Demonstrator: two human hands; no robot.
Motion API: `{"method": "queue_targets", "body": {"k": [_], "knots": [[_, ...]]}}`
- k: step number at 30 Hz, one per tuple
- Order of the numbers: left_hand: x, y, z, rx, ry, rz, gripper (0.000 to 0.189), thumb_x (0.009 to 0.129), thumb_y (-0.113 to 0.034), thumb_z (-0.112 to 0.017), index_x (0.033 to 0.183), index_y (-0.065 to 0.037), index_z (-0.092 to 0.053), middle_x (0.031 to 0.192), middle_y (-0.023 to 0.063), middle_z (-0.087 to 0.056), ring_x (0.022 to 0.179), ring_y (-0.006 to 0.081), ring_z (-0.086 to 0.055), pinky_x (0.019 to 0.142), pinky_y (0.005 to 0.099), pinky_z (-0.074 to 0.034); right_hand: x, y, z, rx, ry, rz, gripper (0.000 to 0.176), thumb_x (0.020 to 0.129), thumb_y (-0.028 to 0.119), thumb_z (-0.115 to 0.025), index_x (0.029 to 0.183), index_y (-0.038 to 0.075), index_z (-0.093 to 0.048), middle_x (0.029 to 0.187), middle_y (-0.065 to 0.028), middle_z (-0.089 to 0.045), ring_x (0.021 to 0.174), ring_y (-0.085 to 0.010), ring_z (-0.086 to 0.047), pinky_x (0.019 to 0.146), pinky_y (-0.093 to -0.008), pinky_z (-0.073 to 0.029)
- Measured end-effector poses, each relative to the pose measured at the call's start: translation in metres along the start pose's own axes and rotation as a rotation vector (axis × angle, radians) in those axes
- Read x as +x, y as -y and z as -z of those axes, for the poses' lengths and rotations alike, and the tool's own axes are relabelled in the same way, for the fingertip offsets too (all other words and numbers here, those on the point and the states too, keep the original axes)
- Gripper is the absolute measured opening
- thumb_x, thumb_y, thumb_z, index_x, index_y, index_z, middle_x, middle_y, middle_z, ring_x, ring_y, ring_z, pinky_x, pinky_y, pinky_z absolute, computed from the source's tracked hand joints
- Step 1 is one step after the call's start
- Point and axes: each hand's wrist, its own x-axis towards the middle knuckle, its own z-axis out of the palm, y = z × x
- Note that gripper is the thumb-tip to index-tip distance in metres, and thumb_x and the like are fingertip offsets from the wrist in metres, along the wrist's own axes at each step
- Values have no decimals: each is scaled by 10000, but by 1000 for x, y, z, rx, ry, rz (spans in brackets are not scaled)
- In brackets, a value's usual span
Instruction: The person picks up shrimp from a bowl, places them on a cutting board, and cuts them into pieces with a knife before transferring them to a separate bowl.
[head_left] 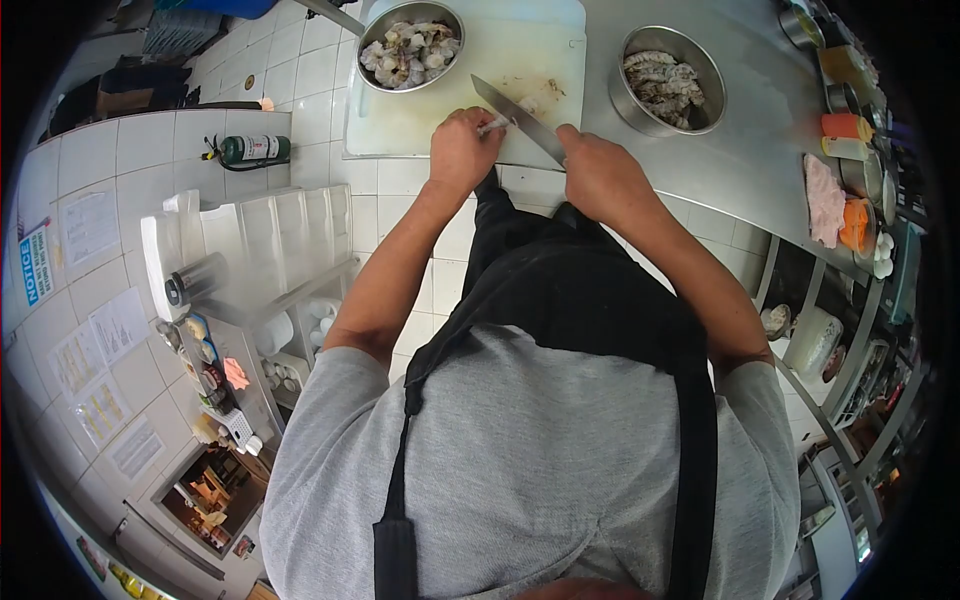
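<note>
Above the near part of the cutting board (pixel 505 35), the left hand (pixel 463 150) has its fingers closed in a pinch on what looks like a shrimp (pixel 495 126); the fingers cover much of it, so I can't be sure of its exact shape. The pinch leaves one end sticking out toward the knife (pixel 527 123), presumably to give the blade access while the fingers stay behind. The right hand (pixel 603 176) is wrapped fully around the knife's handle just off the board's near right corner, its blade slanting inward over the board, a hold that seems meant for control.

A pan (pixel 420 12) of pale shrimp pieces (pixel 412 58) rests on the board's far left part, and a deep bowl (pixel 638 115) of darker, striped shrimp (pixel 664 88) stands on the steel counter (pixel 745 150) to its right. Flanking the board like this probably keeps both within easy reach (scraps (pixel 541 97) lie between them).
</note>
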Motion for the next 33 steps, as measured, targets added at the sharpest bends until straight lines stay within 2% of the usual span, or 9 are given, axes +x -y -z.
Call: {"method": "queue_targets", "body": {"k": [5,7,11,14,16,22,24,33], "knots": [[-6,4,-1,-8,-13,-33,211,847,-167,-786,988,-13,-764,953,181,-753,896,376,-737,817,459,-598,-19,1,9,-9,14,21,233,917,9,-603,1148,-21,-591,988,-260,-721,928,-451,-742,842,-543,-588],[-4,3,-4,20,-23,-67,213,855,-169,-785,996,-11,-765,955,166,-755,885,364,-738,804,442,-597,-20,1,4,-39,67,-6,237,918,5,-599,1153,-22,-592,991,-260,-720,931,-454,-742,844,-547,-589],[-3,2,-4,18,-32,-79,207,854,-155,-771,1001,-10,-761,968,170,-749,893,367,-731,807,454,-593,-4,-1,-14,-1,39,-8,245,916,7,-600,1159,-25,-593,988,-268,-724,932,-463,-741,844,-556,-587],[-4,2,-3,0,-20,-69,213,851,-147,-754,1020,-18,-759,976,177,-740,903,378,-728,824,467,-594,8,-3,-15,45,40,-8,225,961,60,-619,1166,-12,-559,997,-259,-721,952,-473,-715,857,-577,-550],[-8,3,0,-15,-5,-57,219,850,-138,-732,1034,-22,-757,986,182,-732,912,386,-727,838,479,-595,7,-5,-5,46,62,17,252,908,13,-604,1157,-25,-595,998,-271,-736,951,-459,-733,860,-550,-579],[-9,4,2,-38,13,-12,228,851,-147,-744,1036,-14,-756,983,189,-743,939,383,-731,857,473,-595,-12,-4,10,28,31,13,240,929,33,-591,1163,-19,-594,989,-254,-732,947,-452,-731,858,-547,-578],[-8,5,-1,-28,-33,-46,219,849,-164,-795,1002,-11,-761,953,166,-762,900,350,-748,809,438,-602,-14,-5,5,18,28,26,237,927,33,-595,1159,-18,-594,985,-253,-731,948,-452,-733,857,-548,-580],[-7,1,1,27,-13,-30,228,849,-186,-815,963,2,-757,944,171,-763,866,348,-750,797,437,-599,1,-1,-6,21,38,29,245,922,34,-612,1161,-14,-585,982,-260,-728,951,-457,-737,854,-551,-586]]}}
